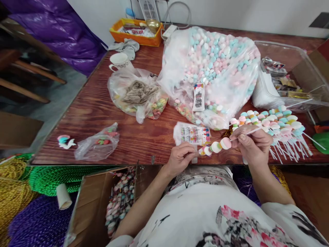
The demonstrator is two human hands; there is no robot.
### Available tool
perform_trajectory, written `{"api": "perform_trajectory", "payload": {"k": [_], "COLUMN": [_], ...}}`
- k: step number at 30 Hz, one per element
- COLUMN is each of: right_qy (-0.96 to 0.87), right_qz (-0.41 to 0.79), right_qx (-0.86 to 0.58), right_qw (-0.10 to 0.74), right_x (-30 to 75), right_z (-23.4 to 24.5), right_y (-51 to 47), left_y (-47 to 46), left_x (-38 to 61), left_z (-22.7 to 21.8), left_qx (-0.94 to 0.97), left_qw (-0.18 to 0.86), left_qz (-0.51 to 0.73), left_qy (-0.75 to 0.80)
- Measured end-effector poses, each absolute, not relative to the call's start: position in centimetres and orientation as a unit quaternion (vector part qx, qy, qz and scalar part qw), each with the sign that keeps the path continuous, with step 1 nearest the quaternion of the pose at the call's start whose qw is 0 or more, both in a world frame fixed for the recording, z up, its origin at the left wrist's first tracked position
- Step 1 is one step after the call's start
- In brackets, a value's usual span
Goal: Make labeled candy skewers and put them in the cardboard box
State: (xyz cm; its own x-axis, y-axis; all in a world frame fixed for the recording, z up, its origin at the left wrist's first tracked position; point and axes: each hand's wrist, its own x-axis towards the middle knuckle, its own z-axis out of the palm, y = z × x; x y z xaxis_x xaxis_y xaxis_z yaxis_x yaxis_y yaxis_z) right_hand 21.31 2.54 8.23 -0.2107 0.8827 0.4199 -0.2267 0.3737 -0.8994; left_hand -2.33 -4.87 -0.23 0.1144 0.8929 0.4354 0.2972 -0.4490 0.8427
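Observation:
My right hand [253, 142] is closed around a white stick threaded with pastel marshmallow pieces [218, 146], held level over the table's front edge. My left hand [181, 158] pinches the far tip of that skewer, beside a stack of small printed plastic sleeves [191, 134]. Just right of my right hand lies a pile of finished marshmallow skewers [272, 121] with their white sticks fanned out. Behind them sits a big clear bag of pink, blue and white marshmallows [213, 68].
On the wooden table [102, 103] are a smaller bag of sweets [137, 97], a tiny bag [99, 144], a mug [119, 61], an orange tray [136, 32] and a clear bin [290, 79]. A cardboard box [102, 202] of wrapped skewers stands below the edge.

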Motion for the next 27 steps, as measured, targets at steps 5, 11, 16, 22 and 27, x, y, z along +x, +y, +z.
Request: {"api": "perform_trajectory", "payload": {"k": [5, 11, 16, 22, 27], "right_qy": [-0.669, -0.544, -0.557, -0.482, -0.46], "right_qz": [0.44, 0.585, 0.526, 0.566, 0.578], "right_qx": [-0.257, -0.281, -0.333, -0.328, -0.316], "right_qw": [0.541, 0.532, 0.549, 0.583, 0.596], "right_x": [21.5, 20.4, 19.9, 19.6, 19.0], "right_z": [7.4, 6.3, 5.0, 4.9, 4.6], "right_y": [2.3, 2.3, 2.4, 2.6, 2.4], "left_y": [-5.0, -4.7, -4.7, -4.8, -4.7], "left_x": [-2.9, -2.4, -2.5, -3.0, -2.7], "left_z": [-0.6, -0.8, -0.9, -0.5, -0.4], "left_qx": [0.687, 0.732, 0.72, 0.676, 0.651], "left_qw": [0.291, 0.244, 0.252, 0.296, 0.329], "left_qz": [0.507, 0.485, 0.475, 0.491, 0.462], "left_qy": [0.432, 0.411, 0.439, 0.463, 0.505]}}
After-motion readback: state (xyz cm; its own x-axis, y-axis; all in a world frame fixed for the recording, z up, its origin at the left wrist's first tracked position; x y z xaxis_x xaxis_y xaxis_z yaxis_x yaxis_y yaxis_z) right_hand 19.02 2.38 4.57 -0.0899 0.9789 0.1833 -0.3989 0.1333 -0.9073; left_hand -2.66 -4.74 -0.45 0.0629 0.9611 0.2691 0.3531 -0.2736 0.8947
